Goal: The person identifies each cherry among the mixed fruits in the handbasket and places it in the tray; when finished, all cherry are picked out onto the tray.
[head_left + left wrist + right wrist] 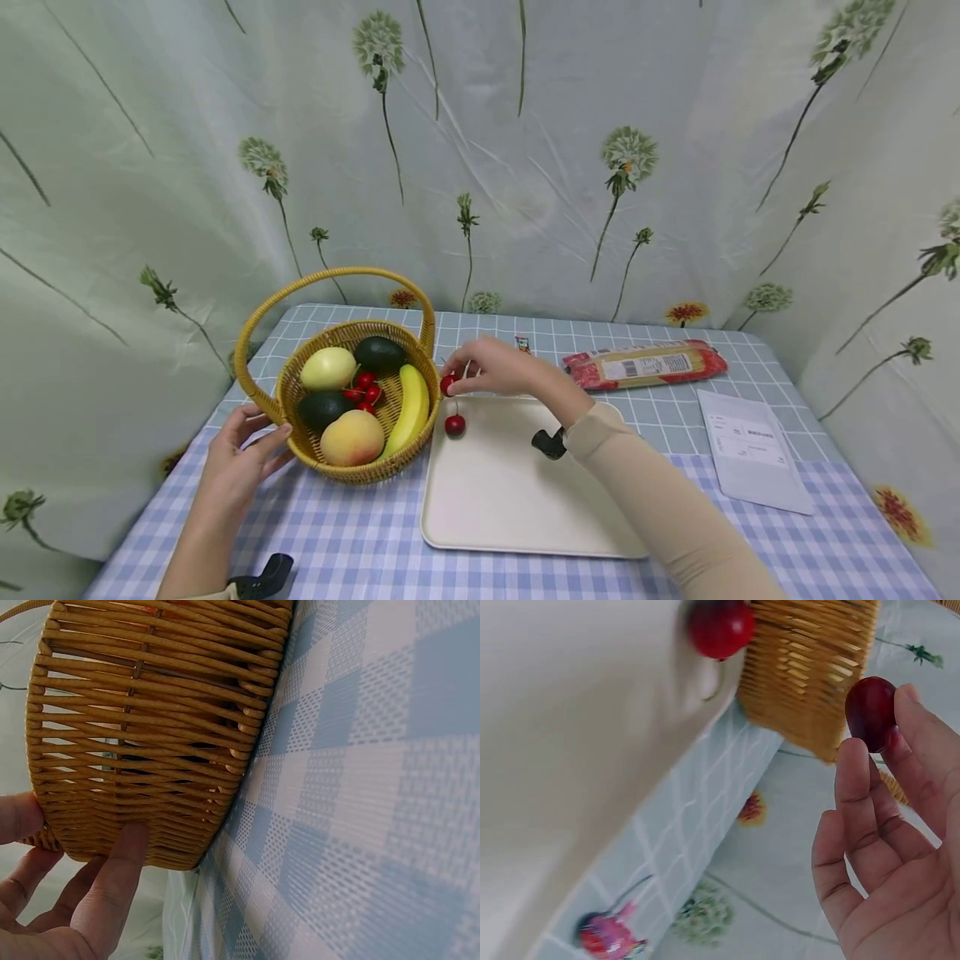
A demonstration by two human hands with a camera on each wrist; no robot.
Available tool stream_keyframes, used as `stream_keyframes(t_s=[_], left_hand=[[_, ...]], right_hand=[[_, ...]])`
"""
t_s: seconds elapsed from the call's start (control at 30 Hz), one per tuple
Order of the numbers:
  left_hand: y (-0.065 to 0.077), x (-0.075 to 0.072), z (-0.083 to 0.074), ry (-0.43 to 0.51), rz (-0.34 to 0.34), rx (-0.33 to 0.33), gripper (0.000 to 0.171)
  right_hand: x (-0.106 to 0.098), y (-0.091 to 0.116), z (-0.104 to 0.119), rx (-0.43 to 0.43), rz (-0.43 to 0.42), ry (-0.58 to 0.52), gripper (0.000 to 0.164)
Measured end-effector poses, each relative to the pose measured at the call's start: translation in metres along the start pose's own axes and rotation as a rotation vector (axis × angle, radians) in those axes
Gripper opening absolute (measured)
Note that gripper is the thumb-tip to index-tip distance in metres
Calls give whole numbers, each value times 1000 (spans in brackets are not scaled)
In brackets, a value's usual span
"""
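Note:
A yellow wicker basket (360, 473) stands at the left, holding a banana (408, 408), a peach (352, 438), two dark avocados (380, 355), a pale yellow-green fruit (328, 368) and several cherries (366, 380). My left hand (243, 450) holds its left side near the foot of the handle, fingertips (129, 844) against the woven outer wall. Between thumb and fingertips, my right hand (491, 367) pinches a dark red cherry (871, 712), just beside the basket's right rim. Below that hand, another cherry (454, 426) with a stem lies on the cream tray (517, 500).
Behind the tray lies a small colourful wrapper (522, 343). A long red-and-yellow package (645, 365) is at the back right, with a white labelled packet (753, 450) in front of it. A flower-print curtain (540, 167) closes off the back of the checked tablecloth (360, 533).

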State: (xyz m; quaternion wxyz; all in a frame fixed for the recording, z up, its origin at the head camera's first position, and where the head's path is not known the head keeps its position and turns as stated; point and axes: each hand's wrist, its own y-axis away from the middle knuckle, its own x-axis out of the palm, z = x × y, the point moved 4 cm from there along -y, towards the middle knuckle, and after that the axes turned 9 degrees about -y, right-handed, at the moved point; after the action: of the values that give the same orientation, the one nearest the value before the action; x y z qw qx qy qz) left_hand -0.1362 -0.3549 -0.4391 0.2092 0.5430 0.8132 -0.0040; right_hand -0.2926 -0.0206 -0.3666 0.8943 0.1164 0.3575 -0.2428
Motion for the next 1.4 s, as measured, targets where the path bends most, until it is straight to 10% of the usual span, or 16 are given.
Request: stream_keyframes(t_s=[0.63, 1.4], left_hand=[[1, 1, -2, 1, 3, 13, 39], [2, 0, 0, 41, 11, 6, 37]], right_hand=[[23, 38, -55, 97, -90, -136, 23], [44, 41, -67, 130, -66, -142, 21]])
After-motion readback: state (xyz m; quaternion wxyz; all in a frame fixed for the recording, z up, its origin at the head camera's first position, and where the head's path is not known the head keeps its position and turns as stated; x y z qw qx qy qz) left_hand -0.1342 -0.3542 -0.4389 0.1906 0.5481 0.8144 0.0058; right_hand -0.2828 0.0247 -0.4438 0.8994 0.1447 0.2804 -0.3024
